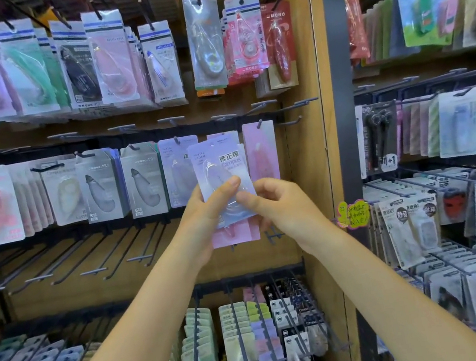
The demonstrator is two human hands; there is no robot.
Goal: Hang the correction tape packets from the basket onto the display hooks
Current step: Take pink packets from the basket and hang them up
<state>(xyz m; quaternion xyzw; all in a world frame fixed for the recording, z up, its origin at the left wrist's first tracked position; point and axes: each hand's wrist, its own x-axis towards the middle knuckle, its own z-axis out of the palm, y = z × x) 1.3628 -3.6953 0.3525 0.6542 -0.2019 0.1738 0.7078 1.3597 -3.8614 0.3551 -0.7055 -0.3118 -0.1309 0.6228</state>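
Observation:
I hold a small stack of correction tape packets in front of the middle display row. The front packet (222,170) is pale lilac-blue with printed characters; pink packets (234,233) show behind and below it. My left hand (207,213) grips the stack from the left, thumb across the front blister. My right hand (275,202) pinches the front packet's lower right part. Behind the stack hang a lilac packet (177,171) and a pink packet (261,151) on display hooks (258,123). No basket is in view.
Rows of hanging tape packets (99,184) fill the wooden pegboard. Several bare hooks (92,261) jut out below the middle row at left. Lower hooks (241,337) carry more packets. A black post (343,99) separates a second rack (455,207) on the right.

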